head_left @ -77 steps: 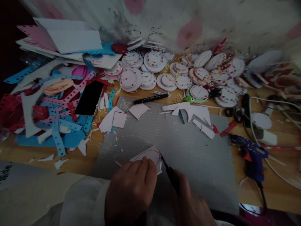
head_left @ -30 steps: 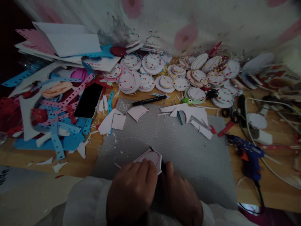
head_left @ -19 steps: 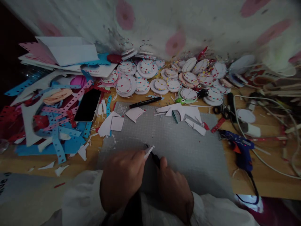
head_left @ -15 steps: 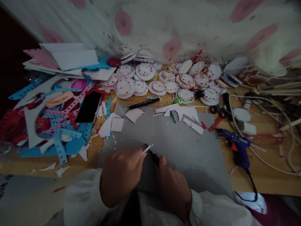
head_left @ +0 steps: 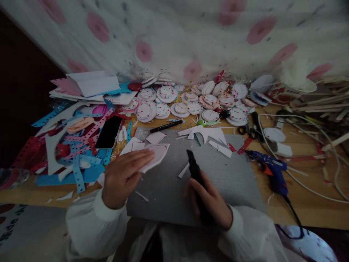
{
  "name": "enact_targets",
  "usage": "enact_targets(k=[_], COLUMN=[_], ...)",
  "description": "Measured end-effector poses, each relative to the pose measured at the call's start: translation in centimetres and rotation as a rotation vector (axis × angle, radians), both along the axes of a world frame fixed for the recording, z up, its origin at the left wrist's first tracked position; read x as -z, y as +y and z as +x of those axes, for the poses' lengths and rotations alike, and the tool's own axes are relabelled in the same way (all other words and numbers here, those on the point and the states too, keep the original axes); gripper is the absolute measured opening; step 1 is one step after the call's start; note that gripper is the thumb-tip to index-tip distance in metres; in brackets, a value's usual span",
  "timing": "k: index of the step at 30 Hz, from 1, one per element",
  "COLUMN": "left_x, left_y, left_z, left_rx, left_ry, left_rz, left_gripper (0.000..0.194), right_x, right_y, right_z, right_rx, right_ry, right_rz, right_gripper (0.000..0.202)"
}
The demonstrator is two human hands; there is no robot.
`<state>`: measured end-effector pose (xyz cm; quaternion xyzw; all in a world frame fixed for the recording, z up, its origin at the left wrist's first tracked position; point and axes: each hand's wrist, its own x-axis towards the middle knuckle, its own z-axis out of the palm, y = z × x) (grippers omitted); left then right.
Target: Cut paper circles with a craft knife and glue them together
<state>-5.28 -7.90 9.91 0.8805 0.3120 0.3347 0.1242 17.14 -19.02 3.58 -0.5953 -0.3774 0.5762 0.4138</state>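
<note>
Closed round a white foam piece (head_left: 159,155) with a pinkish curved outline is my left hand (head_left: 122,176), above the left part of the grey cutting mat (head_left: 169,203). My right hand (head_left: 209,200) grips a black utility knife (head_left: 194,167), its tip pointing away from me over the middle of the mat. A thin white offcut (head_left: 183,171) lies left of the knife, and a smaller sliver (head_left: 142,196) rests near my left hand. Larger white scraps (head_left: 215,134) and a black marker (head_left: 166,126) lie at the mat's far side.
Behind the mat stand several round layered pieces with coloured dots (head_left: 167,94). A phone (head_left: 109,131) and colourful foam strips (head_left: 77,174) lie at left. To the right are a blue glue gun (head_left: 272,173), its cable, scissors (head_left: 247,131) and wooden sticks (head_left: 321,103).
My hands have moved apart. My left hand, earlier with a narrow white strip at its fingers, now holds a wider foam piece. The knife has risen into clear view, and the camera view has shifted.
</note>
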Motion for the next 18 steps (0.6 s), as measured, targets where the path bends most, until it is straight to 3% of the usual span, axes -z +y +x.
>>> enact_targets(k=[2, 4, 6, 8, 10, 12, 15, 18], left_x=[0.9, 1.9, 2.7, 3.3, 3.7, 4.0, 4.3, 4.7], left_y=[0.4, 0.6, 0.8, 1.2, 1.9, 2.7, 4.0, 4.8], left_z=[0.6, 1.5, 2.1, 2.4, 2.6, 2.9, 4.1, 5.8], left_rx=[0.194, 0.280, 0.292, 0.246, 0.181, 0.119, 0.003, -0.031], left_ry=[0.043, 0.058, 0.073, 0.055, -0.068, -0.299, -0.502, -0.402], left_rz=[0.146, 0.243, 0.272, 0.164, -0.129, -0.545, -1.133, -1.467], left_gripper=[0.029, 0.024, 0.025, 0.035, 0.053, 0.067, 0.057, 0.044], right_x=[-0.6, -1.0, -1.0, -0.7, -0.3, 0.1, 0.6, 0.6], right_y=[2.1, 4.3, 6.2, 7.6, 8.6, 9.1, 9.2, 8.9], right_z=[0.3, 0.5, 0.9, 1.5, 2.2, 2.6, 2.9, 2.9], right_rx=[0.025, 0.069, 0.111, 0.139, 0.163, 0.187, 0.192, 0.181], right_ry=[0.213, 0.276, 0.291, 0.300, 0.310, 0.319, 0.303, 0.217], right_rz=[0.000, 0.022, 0.046, 0.086, 0.135, 0.169, 0.186, 0.222], right_gripper=[0.040, 0.042, 0.046, 0.048, 0.047, 0.045, 0.044, 0.040])
